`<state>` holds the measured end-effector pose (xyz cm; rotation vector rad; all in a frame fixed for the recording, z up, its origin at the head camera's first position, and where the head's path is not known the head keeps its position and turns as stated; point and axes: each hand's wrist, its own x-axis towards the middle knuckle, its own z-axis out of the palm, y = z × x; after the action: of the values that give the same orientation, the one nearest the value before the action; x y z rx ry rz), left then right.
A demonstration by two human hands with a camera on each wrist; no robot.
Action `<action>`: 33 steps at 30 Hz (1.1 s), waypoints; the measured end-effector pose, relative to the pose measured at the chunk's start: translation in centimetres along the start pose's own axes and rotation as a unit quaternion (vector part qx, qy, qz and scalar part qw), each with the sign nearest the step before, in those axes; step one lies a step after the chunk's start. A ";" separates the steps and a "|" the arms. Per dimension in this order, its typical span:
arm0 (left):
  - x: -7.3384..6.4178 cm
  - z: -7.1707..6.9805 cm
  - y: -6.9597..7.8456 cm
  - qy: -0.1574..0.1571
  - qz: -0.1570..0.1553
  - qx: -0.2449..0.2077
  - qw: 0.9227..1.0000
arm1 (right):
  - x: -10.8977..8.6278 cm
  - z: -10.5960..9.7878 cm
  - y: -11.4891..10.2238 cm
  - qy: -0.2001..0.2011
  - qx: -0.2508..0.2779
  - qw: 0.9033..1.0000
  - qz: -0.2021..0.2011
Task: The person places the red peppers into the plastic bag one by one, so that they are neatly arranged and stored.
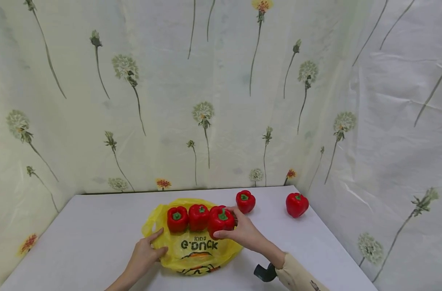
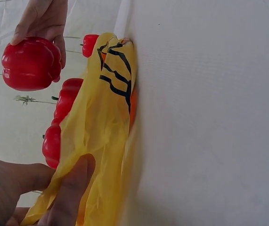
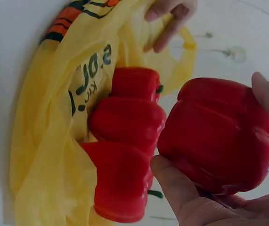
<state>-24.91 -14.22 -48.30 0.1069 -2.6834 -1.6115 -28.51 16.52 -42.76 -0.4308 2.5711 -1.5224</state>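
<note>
While dandelion-printed sheeting [image 1: 221, 133] encloses us from nine o'clock round to three, we see a white tabletop [image 1: 101, 230] bearing a yellow bag [image 1: 173, 259]. At the bag's nine o'clock, the left hand [image 1: 144, 251] pinches its edge; at three, the right hand [image 1: 247, 233] grips a raised pepper [image 1: 220, 222]. Three red peppers [image 1: 198, 217] sit amid its film; a loose pepper [image 1: 245, 201] stands toward two o'clock, another pepper [image 1: 297, 205] farther out, near the table's right edge.
</note>
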 end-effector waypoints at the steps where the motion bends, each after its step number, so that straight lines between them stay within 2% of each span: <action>1: 0.0 0.0 0.0 0.001 0.000 0.000 1.000 | 0.0 0.2 0.0 -0.002 -0.003 1.000 -0.001; 9: 0.0 -0.2 0.0 0.000 0.001 -0.004 1.000 | 0.2 1.5 -0.4 -0.016 -0.004 1.000 -0.004; 16: -0.2 -0.2 0.0 -0.007 0.005 -0.018 1.000 | 0.1 2.8 -0.8 -0.012 -0.029 0.999 0.014; 25: -0.4 -0.3 -0.1 -0.015 0.017 -0.041 0.999 | 0.4 4.8 -1.3 -0.048 -0.050 0.998 0.006; 33: -0.8 -0.2 0.2 0.008 0.022 -0.063 0.998 | 1.4 6.6 -1.1 -0.065 -0.046 0.997 0.003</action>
<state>-24.14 -14.24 -47.97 0.0590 -2.5458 -1.7532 -28.04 10.10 -44.93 -0.5135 2.5470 -1.3306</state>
